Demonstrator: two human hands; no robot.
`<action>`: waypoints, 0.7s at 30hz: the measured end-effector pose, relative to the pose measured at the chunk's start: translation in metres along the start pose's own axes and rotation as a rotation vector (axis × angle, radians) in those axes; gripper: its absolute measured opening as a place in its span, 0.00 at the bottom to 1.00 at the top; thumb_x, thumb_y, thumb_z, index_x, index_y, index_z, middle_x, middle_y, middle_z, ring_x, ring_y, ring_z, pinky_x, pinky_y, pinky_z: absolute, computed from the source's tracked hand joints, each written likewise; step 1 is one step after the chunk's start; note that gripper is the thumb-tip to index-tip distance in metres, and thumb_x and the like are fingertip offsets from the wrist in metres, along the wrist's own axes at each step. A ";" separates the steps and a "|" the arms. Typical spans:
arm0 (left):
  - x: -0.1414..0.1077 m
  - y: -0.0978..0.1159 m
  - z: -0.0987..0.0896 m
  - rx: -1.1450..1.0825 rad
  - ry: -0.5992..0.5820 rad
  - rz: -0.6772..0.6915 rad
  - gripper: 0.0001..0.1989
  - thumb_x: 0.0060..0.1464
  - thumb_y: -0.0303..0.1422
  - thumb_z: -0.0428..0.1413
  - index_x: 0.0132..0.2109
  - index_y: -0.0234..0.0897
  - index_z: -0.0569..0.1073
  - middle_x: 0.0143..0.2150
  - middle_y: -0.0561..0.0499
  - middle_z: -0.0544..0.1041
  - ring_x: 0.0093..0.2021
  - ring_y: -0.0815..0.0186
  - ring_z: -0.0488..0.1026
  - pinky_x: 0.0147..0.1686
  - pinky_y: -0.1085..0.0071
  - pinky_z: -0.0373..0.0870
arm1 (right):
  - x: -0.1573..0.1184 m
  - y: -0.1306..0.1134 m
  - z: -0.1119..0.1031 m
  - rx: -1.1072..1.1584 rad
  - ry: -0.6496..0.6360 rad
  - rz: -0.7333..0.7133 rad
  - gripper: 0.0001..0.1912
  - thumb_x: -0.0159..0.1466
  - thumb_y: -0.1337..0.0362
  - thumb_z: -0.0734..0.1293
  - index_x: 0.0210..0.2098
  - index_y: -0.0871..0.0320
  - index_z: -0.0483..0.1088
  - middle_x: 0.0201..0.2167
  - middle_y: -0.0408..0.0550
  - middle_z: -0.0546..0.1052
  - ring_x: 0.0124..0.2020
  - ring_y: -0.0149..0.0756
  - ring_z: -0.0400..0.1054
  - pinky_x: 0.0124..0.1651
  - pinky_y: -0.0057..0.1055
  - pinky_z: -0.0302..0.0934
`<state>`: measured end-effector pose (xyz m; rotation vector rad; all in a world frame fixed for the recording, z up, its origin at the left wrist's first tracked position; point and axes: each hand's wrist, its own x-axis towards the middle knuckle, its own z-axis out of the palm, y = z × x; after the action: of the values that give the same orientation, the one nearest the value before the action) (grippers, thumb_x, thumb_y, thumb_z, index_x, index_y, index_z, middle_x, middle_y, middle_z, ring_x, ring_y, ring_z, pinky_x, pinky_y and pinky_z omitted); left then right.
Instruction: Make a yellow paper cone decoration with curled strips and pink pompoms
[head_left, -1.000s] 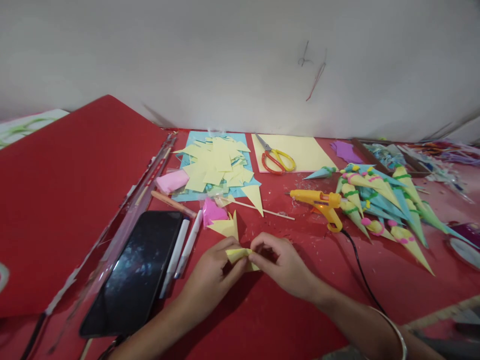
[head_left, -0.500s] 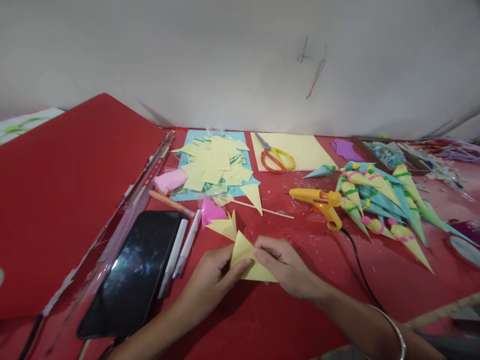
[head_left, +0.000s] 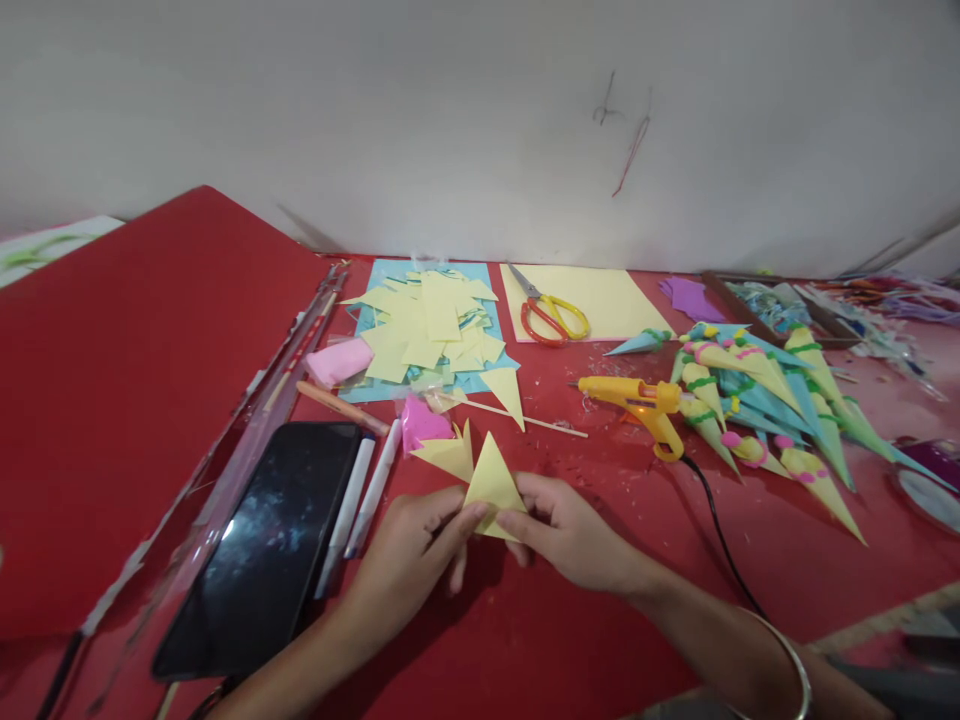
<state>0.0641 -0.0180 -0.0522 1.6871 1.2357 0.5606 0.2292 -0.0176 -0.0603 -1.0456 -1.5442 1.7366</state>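
A yellow paper triangle (head_left: 492,478) is held point up between both hands, low in the middle of the view. My left hand (head_left: 427,535) pinches its lower left corner, thumb on top. My right hand (head_left: 566,525) grips the lower right side, its thumb also on the paper's face. Just behind the triangle lies another cut yellow paper piece (head_left: 448,455), beside a bright pink packet (head_left: 425,424). Beyond them, many yellow cutouts (head_left: 439,310) are heaped on blue sheets (head_left: 379,388).
A yellow glue gun (head_left: 634,397) with a black cord lies right of centre, near a pile of paper cones (head_left: 757,375). Scissors (head_left: 551,315) rest on a pale yellow sheet (head_left: 615,290). A phone (head_left: 262,545) and white markers (head_left: 373,490) lie at left.
The yellow paper has gone from a wider, tilted shape to a narrower upright triangle. My right hand has shifted slightly, with its thumb now low on the paper.
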 end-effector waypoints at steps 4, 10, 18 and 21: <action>0.000 0.001 0.002 0.005 0.026 0.003 0.19 0.56 0.38 0.44 0.19 0.36 0.64 0.10 0.59 0.64 0.13 0.75 0.60 0.17 0.79 0.54 | 0.000 0.000 0.000 0.015 0.013 0.039 0.05 0.58 0.64 0.60 0.29 0.60 0.61 0.16 0.36 0.61 0.17 0.23 0.54 0.22 0.21 0.49; -0.002 -0.002 0.003 0.031 0.104 -0.017 0.19 0.54 0.37 0.45 0.17 0.37 0.60 0.10 0.59 0.62 0.13 0.74 0.59 0.16 0.79 0.53 | 0.000 0.000 0.000 0.005 0.025 0.025 0.02 0.57 0.68 0.61 0.28 0.60 0.61 0.19 0.37 0.63 0.21 0.24 0.57 0.25 0.22 0.52; 0.002 0.001 -0.002 0.017 0.209 -0.001 0.19 0.53 0.37 0.45 0.17 0.37 0.58 0.10 0.59 0.61 0.13 0.74 0.57 0.15 0.78 0.52 | -0.001 0.000 0.000 -0.030 0.000 0.008 0.10 0.60 0.66 0.57 0.22 0.59 0.60 0.18 0.39 0.66 0.19 0.23 0.59 0.23 0.20 0.54; 0.000 0.004 -0.004 -0.009 0.226 0.010 0.19 0.52 0.38 0.45 0.16 0.37 0.58 0.10 0.60 0.59 0.12 0.75 0.56 0.14 0.79 0.51 | -0.002 0.001 0.001 -0.022 0.010 0.047 0.11 0.62 0.62 0.56 0.26 0.60 0.63 0.14 0.37 0.65 0.15 0.22 0.57 0.19 0.19 0.51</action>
<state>0.0631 -0.0162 -0.0475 1.6571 1.3829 0.7786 0.2295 -0.0196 -0.0611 -1.1090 -1.5472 1.7466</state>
